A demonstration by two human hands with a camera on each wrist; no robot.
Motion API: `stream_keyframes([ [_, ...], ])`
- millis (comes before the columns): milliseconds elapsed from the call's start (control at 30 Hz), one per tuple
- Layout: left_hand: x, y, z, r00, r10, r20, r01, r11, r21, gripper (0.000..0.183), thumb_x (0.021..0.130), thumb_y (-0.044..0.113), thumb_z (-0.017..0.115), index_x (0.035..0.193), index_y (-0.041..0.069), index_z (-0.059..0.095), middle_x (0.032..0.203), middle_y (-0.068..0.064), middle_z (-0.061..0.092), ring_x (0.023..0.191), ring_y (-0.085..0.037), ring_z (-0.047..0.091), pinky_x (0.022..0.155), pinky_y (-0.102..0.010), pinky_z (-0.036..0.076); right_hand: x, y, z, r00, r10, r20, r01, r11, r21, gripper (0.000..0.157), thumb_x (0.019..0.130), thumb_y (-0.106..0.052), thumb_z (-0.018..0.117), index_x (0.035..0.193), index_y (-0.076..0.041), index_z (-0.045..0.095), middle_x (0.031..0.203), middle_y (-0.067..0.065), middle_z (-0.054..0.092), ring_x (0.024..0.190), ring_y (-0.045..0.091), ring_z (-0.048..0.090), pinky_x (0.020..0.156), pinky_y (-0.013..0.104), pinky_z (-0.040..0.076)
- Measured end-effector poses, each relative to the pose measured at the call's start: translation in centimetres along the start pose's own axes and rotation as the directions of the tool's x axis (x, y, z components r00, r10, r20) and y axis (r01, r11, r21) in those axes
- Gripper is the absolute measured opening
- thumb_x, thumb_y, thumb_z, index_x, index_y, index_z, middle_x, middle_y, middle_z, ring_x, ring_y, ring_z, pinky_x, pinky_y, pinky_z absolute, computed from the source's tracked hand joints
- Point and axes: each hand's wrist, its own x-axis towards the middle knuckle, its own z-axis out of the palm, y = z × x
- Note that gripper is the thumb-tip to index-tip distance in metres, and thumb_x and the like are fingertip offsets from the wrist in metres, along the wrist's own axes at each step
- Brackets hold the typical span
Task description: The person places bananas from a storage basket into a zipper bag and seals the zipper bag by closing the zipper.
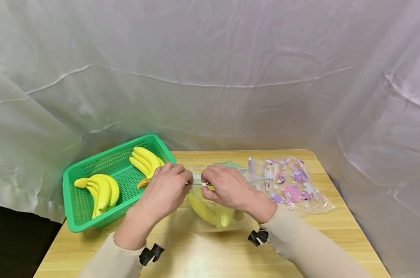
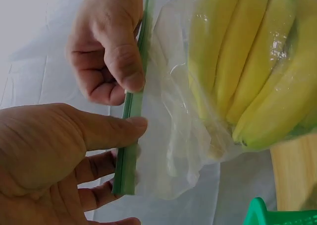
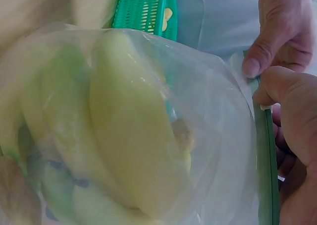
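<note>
A clear zip bag (image 2: 173, 150) with a green zip strip (image 2: 130, 158) holds a bunch of yellow bananas (image 2: 242, 61). In the head view the bag hangs below both hands, close over the table. My left hand (image 1: 169, 187) pinches the strip between thumb and fingers near one end. Right beside it, my right hand (image 1: 228, 187) pinches the same strip, its thumb at a small white slider (image 3: 266, 107). The thumbs lie close together along the strip. In the right wrist view the bananas show hazily through the plastic.
At the left stands a green plastic basket (image 1: 68, 197) with a banana bunch (image 1: 103, 191) and another bunch (image 1: 145, 160) inside. A clear bag printed with pink and purple figures (image 1: 310, 197) lies flat at the right of the wooden table (image 1: 196, 258). Grey cloth hangs behind.
</note>
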Motion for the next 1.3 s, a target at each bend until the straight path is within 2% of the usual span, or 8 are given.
stream_keyframes([
  [133, 0.2, 0.0, 0.1, 1.000, -0.005, -0.021, 0.005, 1.000, 0.015, 0.014, 0.080, 0.019, 0.080, 0.080, 0.021, 0.066, 0.079, 0.008, 0.060, 0.084, -0.018, 0.052, 0.077, -0.042, 0.045, 0.1, -0.1, -0.1, 1.000, -0.011, -0.005, 0.011, 1.000, 0.003, 0.005, 0.086, -0.020, 0.061, 0.086, -0.017, 0.058, 0.078, -0.010, 0.054, 0.069, 0.006, 0.047, 0.054, 0.019, 0.039],
  [367, 0.1, -0.6, -0.2, 0.999, -0.042, 0.007, 0.042, 0.999, 0.013, 0.015, 0.079, 0.020, 0.081, 0.079, 0.023, 0.066, 0.079, 0.010, 0.059, 0.085, -0.018, 0.052, 0.082, -0.046, 0.046, -0.1, 0.2, -0.3, 1.000, 0.004, 0.019, -0.004, 1.000, -0.005, 0.006, 0.085, -0.019, 0.061, 0.084, -0.019, 0.055, 0.077, -0.010, 0.051, 0.069, 0.006, 0.046, 0.055, 0.021, 0.039],
  [733, 0.0, -1.1, -0.3, 0.999, -0.045, 0.021, 0.045, 0.999, -0.012, 0.014, 0.079, 0.019, 0.080, 0.079, 0.022, 0.066, 0.079, 0.009, 0.060, 0.087, -0.020, 0.054, 0.082, -0.049, 0.047, -0.6, 0.7, -0.9, 0.999, 0.026, 0.037, -0.026, 1.000, -0.008, 0.004, 0.085, -0.020, 0.061, 0.085, -0.019, 0.057, 0.078, -0.010, 0.053, 0.068, 0.006, 0.046, 0.055, 0.020, 0.038],
  [1000, -0.1, -1.3, -0.4, 0.997, -0.062, 0.036, 0.063, 0.998, -0.030, 0.014, 0.080, 0.018, 0.079, 0.079, 0.023, 0.066, 0.079, 0.010, 0.060, 0.086, -0.019, 0.054, 0.079, -0.046, 0.046, -1.0, 1.2, -1.2, 0.999, 0.034, 0.042, -0.035, 0.999, 0.003, 0.005, 0.084, -0.018, 0.063, 0.085, -0.018, 0.058, 0.079, -0.010, 0.054, 0.070, 0.005, 0.047, 0.055, 0.019, 0.039],
  [1300, -0.3, -1.4, -0.3, 0.998, -0.060, 0.024, 0.060, 0.998, -0.027, 0.015, 0.080, 0.019, 0.080, 0.078, 0.023, 0.066, 0.079, 0.011, 0.060, 0.083, -0.018, 0.053, 0.078, -0.044, 0.046, -1.2, 1.3, -1.3, 0.999, 0.029, 0.036, -0.029, 0.999, -0.014, 0.005, 0.085, -0.021, 0.062, 0.086, -0.018, 0.058, 0.079, -0.010, 0.053, 0.069, 0.005, 0.046, 0.055, 0.019, 0.039],
])
